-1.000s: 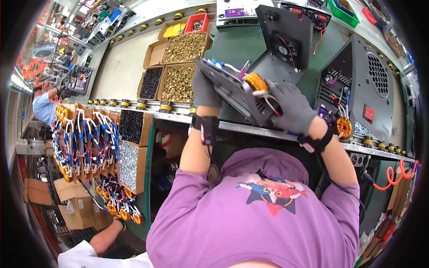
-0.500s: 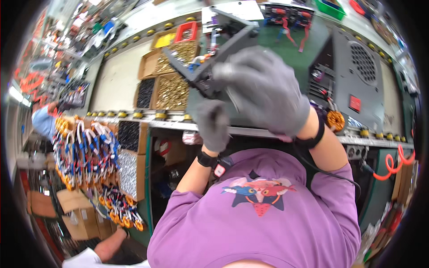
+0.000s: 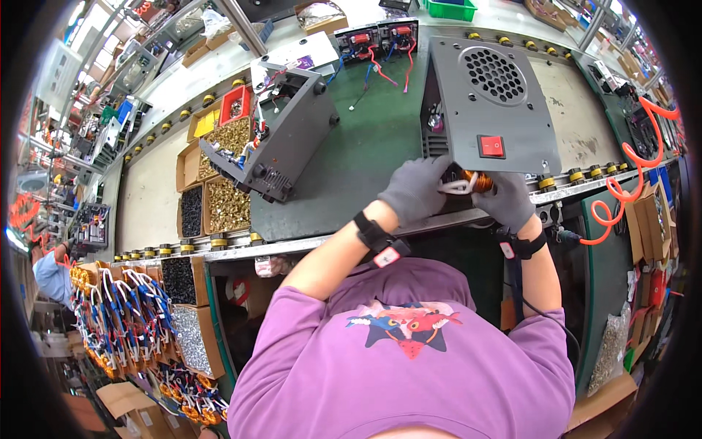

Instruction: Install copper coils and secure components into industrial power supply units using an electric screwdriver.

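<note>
Towards the right of the bench a grey metal casing [image 3: 468,110] stands with a round honeycomb vent and a red rocker switch [image 3: 492,146]. At its near lower edge my right hand [image 3: 510,201], gloved in grey, is closed around a copper-wound ring coil [image 3: 480,181]. My gloved left hand [image 3: 415,192] is at the casing's near left corner, its fingers pinched at a loop of white wire [image 3: 458,188] beside the coil. Its fingertips are partly hidden. A second grey casing [image 3: 292,139] lies tilted to the left, its open side showing wires, with no hand on it.
Cartons of brass-coloured fasteners [image 3: 228,205] and black screws [image 3: 191,212] lie left, beside a red bin [image 3: 235,104]. Panels with red wires [image 3: 376,40] stand at the back. Wired coils [image 3: 124,314] hang lower left. A coiled orange hose [image 3: 621,194] hangs right.
The tilted casing, which my blurred hands were at, now rests on the bench to the left. Both hands have moved right, to the coil and wire under the other casing. The view has shifted.
</note>
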`<state>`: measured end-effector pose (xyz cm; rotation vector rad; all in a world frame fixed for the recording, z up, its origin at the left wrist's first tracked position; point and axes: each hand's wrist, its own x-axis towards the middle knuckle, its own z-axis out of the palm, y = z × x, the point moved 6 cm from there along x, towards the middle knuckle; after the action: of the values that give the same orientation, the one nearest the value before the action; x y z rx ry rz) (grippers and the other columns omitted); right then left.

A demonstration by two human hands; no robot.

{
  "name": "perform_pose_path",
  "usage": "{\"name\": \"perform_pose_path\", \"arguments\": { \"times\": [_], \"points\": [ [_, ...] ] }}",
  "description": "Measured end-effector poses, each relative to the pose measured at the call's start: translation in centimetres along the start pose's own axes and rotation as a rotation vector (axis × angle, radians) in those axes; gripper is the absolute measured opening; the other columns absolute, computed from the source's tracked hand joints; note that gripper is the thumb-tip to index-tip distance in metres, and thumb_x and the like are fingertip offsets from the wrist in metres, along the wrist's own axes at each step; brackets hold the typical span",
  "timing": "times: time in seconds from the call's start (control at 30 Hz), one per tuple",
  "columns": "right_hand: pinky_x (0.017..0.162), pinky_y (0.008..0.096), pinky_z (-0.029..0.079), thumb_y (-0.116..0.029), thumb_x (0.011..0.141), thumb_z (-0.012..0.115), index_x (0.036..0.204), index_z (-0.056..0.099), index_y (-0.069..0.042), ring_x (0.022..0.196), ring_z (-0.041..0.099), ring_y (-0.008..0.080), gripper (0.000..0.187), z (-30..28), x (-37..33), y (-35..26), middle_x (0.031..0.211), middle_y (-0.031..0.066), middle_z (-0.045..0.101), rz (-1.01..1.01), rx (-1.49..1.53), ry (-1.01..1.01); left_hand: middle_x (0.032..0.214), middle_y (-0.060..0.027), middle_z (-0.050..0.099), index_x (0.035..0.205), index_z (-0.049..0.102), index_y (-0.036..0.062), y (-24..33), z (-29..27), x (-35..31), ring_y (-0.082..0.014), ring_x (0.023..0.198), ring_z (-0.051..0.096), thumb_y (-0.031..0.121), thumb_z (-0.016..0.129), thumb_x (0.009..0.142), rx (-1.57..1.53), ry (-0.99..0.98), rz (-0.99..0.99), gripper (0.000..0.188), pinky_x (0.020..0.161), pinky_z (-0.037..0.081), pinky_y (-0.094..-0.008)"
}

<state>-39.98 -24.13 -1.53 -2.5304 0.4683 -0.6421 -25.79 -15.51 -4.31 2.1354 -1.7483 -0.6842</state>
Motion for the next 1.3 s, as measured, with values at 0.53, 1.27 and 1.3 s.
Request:
{"name": "perform_pose_path", "arguments": {
  "times": [0.53, 1.27, 1.3],
  "points": [
    [0.086, 0.0334, 0.052, -0.035, 0.086, 0.067, 0.119, 0.054, 0.003, 0.098, 0.065, 0.021, 0.052, -2.7, 8.8, -4.0, 0.106, 0.0111, 0.065, 0.0, 0.79, 0.198, 0.083, -0.0105, 0.066, 0.096, 0.069, 0.0197, 4.2, -20.7, 1.5, -0.0293, 0.078, 0.066, 0.021, 0.063, 0.079, 0.613, 0.453, 0.475, 0.018, 0.067, 0.052, -0.0422],
    [0.105, 0.0406, 0.039, -0.03, 0.072, 0.079, 0.154, 0.012, -0.01, 0.125, 0.054, 0.0261, 0.108, -0.6, 7.7, 8.8, 0.152, 0.0171, 0.036, -0.076, -0.036, -0.139, 0.079, 0.0033, 0.065, 0.075, 0.071, 0.0164, 12.3, -10.9, 1.7, -0.0151, 0.083, 0.061, 0.018, 0.06, 0.081, 1.232, 0.154, 0.776, 0.012, 0.081, 0.04, -0.0301],
    [0.108, 0.0404, 0.034, -0.025, 0.072, 0.077, 0.146, 0.036, -0.01, 0.113, 0.062, 0.0259, 0.086, -1.6, 6.8, 8.6, 0.128, 0.0182, 0.059, -0.08, -0.112, -0.143, 0.075, 0.0047, 0.062, 0.076, 0.069, 0.0177, 11.8, -10.3, 1.0, -0.0132, 0.083, 0.06, 0.021, 0.061, 0.079, 1.306, 0.23, 0.868, 0.009, 0.081, 0.04, -0.0305]
  ]
}}
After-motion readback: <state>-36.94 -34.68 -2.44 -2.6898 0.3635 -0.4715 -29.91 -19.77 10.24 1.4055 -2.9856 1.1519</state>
